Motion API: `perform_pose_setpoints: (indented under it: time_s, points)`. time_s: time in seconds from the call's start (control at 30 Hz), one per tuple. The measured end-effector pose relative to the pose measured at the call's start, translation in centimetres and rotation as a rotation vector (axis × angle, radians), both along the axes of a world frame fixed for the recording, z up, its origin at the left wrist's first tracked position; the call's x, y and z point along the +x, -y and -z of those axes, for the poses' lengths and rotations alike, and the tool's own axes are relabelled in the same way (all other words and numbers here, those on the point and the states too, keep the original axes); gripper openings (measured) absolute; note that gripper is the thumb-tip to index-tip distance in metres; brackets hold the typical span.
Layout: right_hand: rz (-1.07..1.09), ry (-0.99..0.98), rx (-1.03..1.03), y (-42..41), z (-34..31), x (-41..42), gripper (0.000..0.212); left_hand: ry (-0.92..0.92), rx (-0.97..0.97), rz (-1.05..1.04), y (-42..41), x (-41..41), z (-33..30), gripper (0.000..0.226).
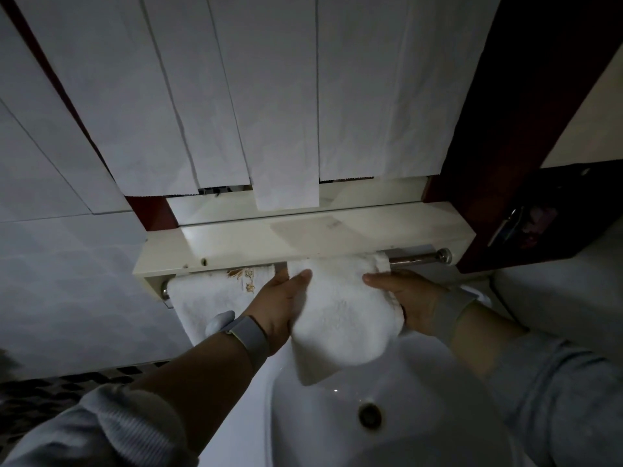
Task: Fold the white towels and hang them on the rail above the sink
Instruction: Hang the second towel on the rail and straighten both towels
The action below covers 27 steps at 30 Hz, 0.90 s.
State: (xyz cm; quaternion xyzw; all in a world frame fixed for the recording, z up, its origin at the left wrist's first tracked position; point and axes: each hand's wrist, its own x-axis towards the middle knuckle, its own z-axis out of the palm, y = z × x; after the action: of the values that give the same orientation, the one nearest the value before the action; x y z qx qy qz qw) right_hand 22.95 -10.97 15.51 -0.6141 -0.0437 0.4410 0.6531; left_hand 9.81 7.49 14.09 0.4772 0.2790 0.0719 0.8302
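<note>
A folded white towel (340,311) hangs over the metal rail (418,258) under the shelf, above the sink (421,399). My left hand (281,303) grips the towel's left edge, thumb on its front. On the opposite edge, just below the rail, my right hand (403,294) holds the same towel. A second white towel (215,291) with gold embroidery hangs on the rail's left part, partly hidden behind my left wrist.
A cream shelf (303,237) sits right above the rail. White paper strips (286,96) cover the mirror above it. A dark red cabinet (526,210) with a handle stands at the right. The sink's drain (369,414) lies below the hanging towel.
</note>
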Motion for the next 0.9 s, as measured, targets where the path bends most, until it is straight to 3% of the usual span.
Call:
perform_pose_setpoints:
  time_s: [0.07, 0.17, 0.27, 0.33, 0.43, 0.57, 0.63, 0.73, 0.77, 0.9]
  points:
    - [0.074, -0.024, 0.082, -0.1, 0.0, 0.1, 0.027, -0.032, -0.077, 0.026, 0.4, -0.1, -0.1, 0.039]
    - [0.073, -0.049, 0.156, -0.2, 0.5, 0.4, 0.022, -0.095, -0.083, 0.091, 0.7, -0.5, -0.2, 0.043]
    - [0.007, 0.089, -0.082, 0.1, 1.6, 0.0, 0.022, -0.145, -0.033, 0.149, 0.4, -0.9, 0.4, 0.042]
    - [-0.021, 0.238, -0.224, 0.5, 2.5, -0.2, 0.025, -0.197, 0.032, 0.134, 0.2, -1.2, 1.2, 0.05]
    - [0.004, 0.376, -0.262, 0.4, 3.1, -0.2, 0.034, -0.245, 0.163, 0.117, 0.2, -1.4, 1.9, 0.052]
    - [0.004, 0.52, -0.197, -0.2, 2.9, 0.1, 0.015, -0.205, 0.412, 0.182, 0.7, -0.9, 2.4, 0.048]
    - [-0.035, 0.616, -0.256, 0.1, 3.5, 0.6, 0.031, -0.179, 0.542, 0.22, 0.9, -0.4, 2.5, 0.052]
    - [-0.098, 0.704, -0.29, 0.9, 4.6, 1.3, 0.076, -0.179, 0.685, 0.213, 0.5, 0.1, 2.6, 0.055]
    - [-0.109, 0.711, -0.283, 1.1, 4.8, 1.7, 0.078, -0.179, 0.719, 0.233, 0.4, 0.4, 2.7, 0.062]
    - [-0.177, 0.636, -0.279, 0.9, 4.3, 2.3, 0.031, -0.21, 0.782, 0.328, -0.5, 1.1, 3.5, 0.075]
